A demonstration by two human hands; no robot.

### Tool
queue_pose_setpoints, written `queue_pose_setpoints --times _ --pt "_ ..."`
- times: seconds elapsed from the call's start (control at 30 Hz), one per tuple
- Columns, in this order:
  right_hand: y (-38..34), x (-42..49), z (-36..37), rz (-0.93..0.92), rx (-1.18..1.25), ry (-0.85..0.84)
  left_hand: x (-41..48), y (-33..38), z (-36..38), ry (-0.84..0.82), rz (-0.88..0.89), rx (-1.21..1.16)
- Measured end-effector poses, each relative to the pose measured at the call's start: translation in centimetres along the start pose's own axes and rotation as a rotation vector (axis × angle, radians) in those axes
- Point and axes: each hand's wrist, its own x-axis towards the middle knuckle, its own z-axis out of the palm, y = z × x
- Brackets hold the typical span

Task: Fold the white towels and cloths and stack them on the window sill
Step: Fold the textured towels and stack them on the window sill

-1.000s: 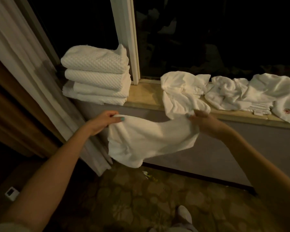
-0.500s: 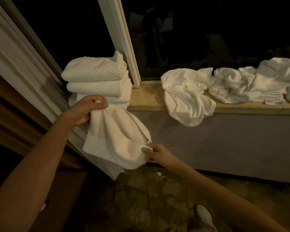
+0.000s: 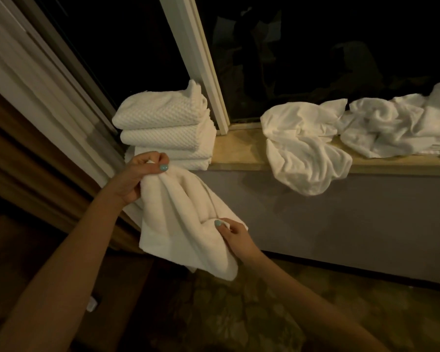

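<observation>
Fingers (image 3: 155, 157) of left hand (image 3: 137, 175) and right hand (image 3: 235, 237) pinch a towel (image 3: 178, 217) below the stone window sill (image 3: 239, 153).

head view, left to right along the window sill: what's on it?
stack of folded towels → bare stretch of window sill → crumpled towel hanging over the sill edge → heap of unfolded cloths. The held towel hangs below the sill in front of the stack, so it is left out.

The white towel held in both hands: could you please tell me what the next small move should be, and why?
Probably raise the right hand level with the left hand to spread the towel: it hangs bunched, pinched high by the left and low by the right.
</observation>
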Motion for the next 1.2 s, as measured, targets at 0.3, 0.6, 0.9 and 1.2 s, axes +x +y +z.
queue_pose_setpoints --times 0.3,0.6,0.9,1.2 --pt "-0.3 0.5 0.3 -0.027 0.028 0.116 -0.5 -1.3 -0.2 -0.07 -0.072 -0.022" --pt "-2.3 -0.8 -2.7 -0.326 -0.082 0.257 0.7 -0.5 0.8 -0.148 -0.106 -0.036" --pt "-5.0 0.3 -6.5 -0.018 0.167 -0.352 2.3 -0.4 3.3 -0.353 -0.122 -0.046" --pt "-3.0 0.5 -7.0 -0.101 -0.093 -0.02 -0.3 -2.8 -0.1 -0.11 -0.196 0.102"
